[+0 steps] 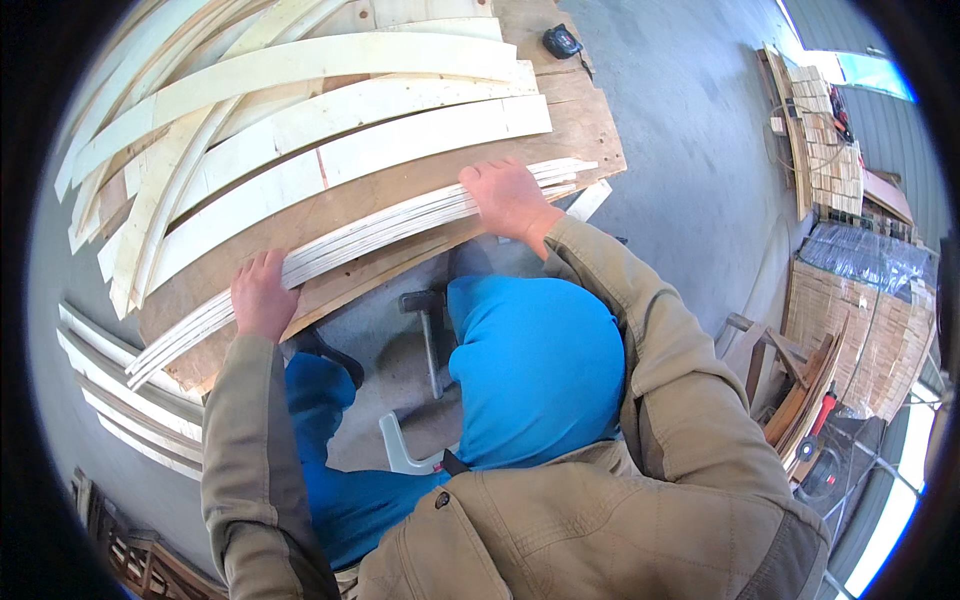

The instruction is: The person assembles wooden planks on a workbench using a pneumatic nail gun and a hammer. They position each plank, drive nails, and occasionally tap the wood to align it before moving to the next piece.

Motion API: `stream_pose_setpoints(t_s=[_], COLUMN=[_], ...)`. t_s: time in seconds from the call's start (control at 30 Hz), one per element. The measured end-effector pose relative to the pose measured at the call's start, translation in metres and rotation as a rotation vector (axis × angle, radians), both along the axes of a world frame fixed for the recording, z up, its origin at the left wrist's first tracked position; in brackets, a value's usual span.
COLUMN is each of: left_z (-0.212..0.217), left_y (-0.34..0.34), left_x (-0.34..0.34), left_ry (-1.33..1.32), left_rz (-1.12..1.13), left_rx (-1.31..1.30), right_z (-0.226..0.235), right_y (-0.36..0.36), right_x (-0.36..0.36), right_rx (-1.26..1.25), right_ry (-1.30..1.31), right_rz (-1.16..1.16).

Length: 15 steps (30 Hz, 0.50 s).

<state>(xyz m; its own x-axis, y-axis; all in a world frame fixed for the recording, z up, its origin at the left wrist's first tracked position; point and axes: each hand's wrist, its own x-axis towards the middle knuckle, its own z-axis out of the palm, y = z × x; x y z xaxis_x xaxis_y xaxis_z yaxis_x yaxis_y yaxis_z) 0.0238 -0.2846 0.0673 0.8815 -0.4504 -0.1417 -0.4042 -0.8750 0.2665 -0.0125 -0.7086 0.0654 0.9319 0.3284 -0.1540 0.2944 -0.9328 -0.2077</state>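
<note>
A stack of thin pale wooden strips (380,232) lies on edge along the near side of a brown plywood table (590,125). My left hand (262,295) grips the stack near its left part, fingers curled over the top. Toward the right end my right hand (508,198) presses down on the same stack. Wider pale boards (330,110) lie fanned across the table beyond the stack. My knees in blue trousers show below the table edge.
More strips (120,390) are piled on the floor at the left. A small dark tool (562,41) rests at the table's far corner. A hammer (428,330) lies on the concrete between my legs. Stacked wood pallets (860,330) stand at the right.
</note>
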Motion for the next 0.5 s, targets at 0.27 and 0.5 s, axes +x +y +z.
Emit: stream_pose_setpoints(t_s=[0.27,0.5], left_z=[0.005,0.011], left_y=[0.0,-0.004], left_x=[0.002,0.003], left_ry=[0.035,0.056], left_rz=[-0.001,-0.008], left_rx=[-0.001,0.054], right_z=[0.017,0.002], right_y=[-0.065,-0.132], right_x=[-0.013,-0.044], right_rx=[-0.101,0.244], right_ry=[-0.021,0.046], right_rz=[-0.169,-0.74])
